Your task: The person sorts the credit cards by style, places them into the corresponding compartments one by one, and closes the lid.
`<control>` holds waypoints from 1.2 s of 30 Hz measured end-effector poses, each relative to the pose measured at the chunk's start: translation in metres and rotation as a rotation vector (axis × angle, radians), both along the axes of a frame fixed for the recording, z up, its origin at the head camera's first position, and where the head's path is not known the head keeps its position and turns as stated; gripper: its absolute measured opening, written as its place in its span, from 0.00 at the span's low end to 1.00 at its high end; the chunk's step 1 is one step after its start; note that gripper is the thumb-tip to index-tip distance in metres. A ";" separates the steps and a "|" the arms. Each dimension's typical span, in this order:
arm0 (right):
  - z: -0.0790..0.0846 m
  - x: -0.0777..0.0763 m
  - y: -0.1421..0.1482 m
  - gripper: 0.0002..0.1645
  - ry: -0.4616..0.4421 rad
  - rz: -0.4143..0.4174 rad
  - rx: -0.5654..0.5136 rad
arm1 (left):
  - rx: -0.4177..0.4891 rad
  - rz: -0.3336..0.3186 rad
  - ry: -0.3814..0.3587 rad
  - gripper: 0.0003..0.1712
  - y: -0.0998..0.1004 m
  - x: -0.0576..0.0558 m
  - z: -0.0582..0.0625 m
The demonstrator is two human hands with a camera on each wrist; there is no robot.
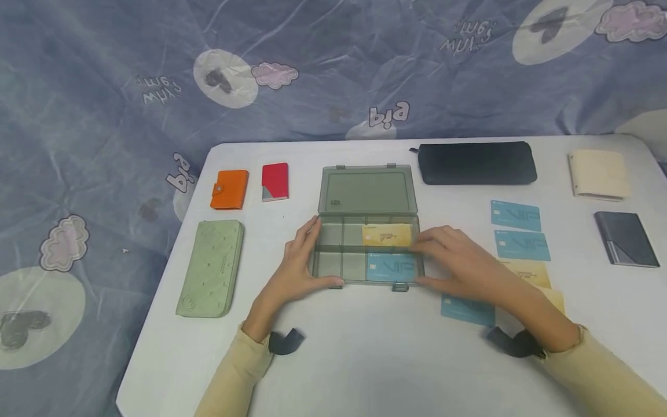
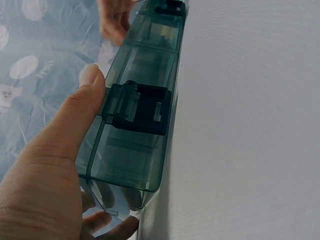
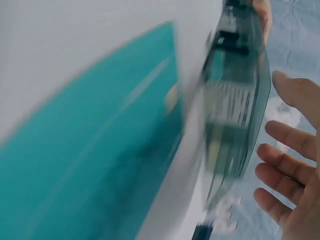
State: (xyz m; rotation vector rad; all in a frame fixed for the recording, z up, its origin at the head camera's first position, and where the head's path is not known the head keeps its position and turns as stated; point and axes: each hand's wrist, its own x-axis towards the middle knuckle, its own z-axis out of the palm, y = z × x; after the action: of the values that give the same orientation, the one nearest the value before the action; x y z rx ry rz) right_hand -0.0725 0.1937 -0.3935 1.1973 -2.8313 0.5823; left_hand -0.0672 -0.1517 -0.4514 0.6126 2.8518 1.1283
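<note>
A translucent green compartment box (image 1: pixel 328 265) lies with its lid (image 1: pixel 370 188) folded back. A gold card (image 1: pixel 388 234) lies in its back row and a blue VIP card (image 1: pixel 392 268) in its front row, both toward the right. My left hand (image 1: pixel 299 260) grips the left end, thumb (image 2: pixel 90 95) along the front edge beside a dark latch (image 2: pixel 142 107), fingers curled round the side. My right hand (image 1: pixel 461 263) hovers at the box's right end; in the right wrist view its fingers (image 3: pixel 282 160) are spread, with nothing between them.
Blue cards (image 1: pixel 516 215) and gold cards (image 1: pixel 526 271) lie right of the box, partly under my right forearm. Another blue card (image 1: pixel 468 310) is nearer. Around them are a black pouch (image 1: pixel 476 163), cream binder (image 1: pixel 599 174), black card case (image 1: pixel 627 238), green wallet (image 1: pixel 211 269), orange holder (image 1: pixel 229 189) and red case (image 1: pixel 275 180).
</note>
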 end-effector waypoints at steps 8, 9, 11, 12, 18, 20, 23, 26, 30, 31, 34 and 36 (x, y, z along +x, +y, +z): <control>-0.016 0.027 0.055 0.39 -0.132 -0.139 0.221 | -0.004 0.010 -0.016 0.68 0.000 0.001 0.002; -0.017 0.030 0.057 0.39 -0.129 -0.136 0.241 | -0.005 0.011 -0.016 0.68 0.000 0.001 0.001; -0.018 0.035 0.060 0.40 -0.112 -0.130 0.258 | -0.005 0.011 -0.013 0.68 -0.001 0.001 0.001; -0.018 0.037 0.061 0.40 -0.101 -0.127 0.253 | -0.004 0.012 -0.012 0.68 -0.002 0.001 0.001; -0.016 0.039 0.059 0.36 -0.098 -0.128 0.262 | 0.011 0.013 -0.016 0.68 -0.002 0.001 0.000; -0.015 0.040 0.059 0.39 -0.121 -0.134 0.265 | 0.015 0.010 -0.019 0.68 -0.002 0.000 -0.001; -0.013 0.042 0.058 0.42 -0.137 -0.137 0.272 | 0.011 0.008 -0.018 0.68 0.000 0.000 -0.001; -0.011 0.043 0.055 0.38 -0.125 -0.137 0.271 | 0.000 0.014 -0.020 0.68 0.000 0.001 0.001; -0.013 0.043 0.054 0.34 -0.087 -0.130 0.237 | 0.003 0.017 -0.023 0.68 0.000 0.000 0.002; -0.014 0.043 0.054 0.34 -0.081 -0.128 0.224 | 0.003 0.016 -0.024 0.68 0.000 0.000 0.002; -0.017 0.042 0.055 0.36 -0.086 -0.135 0.198 | 0.003 0.012 -0.021 0.69 0.000 0.000 0.002; -0.019 0.040 0.056 0.37 -0.117 -0.162 0.195 | 0.004 0.008 -0.020 0.69 0.000 0.000 0.001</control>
State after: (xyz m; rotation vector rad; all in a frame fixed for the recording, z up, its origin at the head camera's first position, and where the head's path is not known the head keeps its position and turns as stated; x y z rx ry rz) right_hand -0.0320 0.2496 -0.4120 0.9725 -3.1074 0.3876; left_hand -0.0668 -0.1515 -0.4505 0.5867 2.8385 1.1343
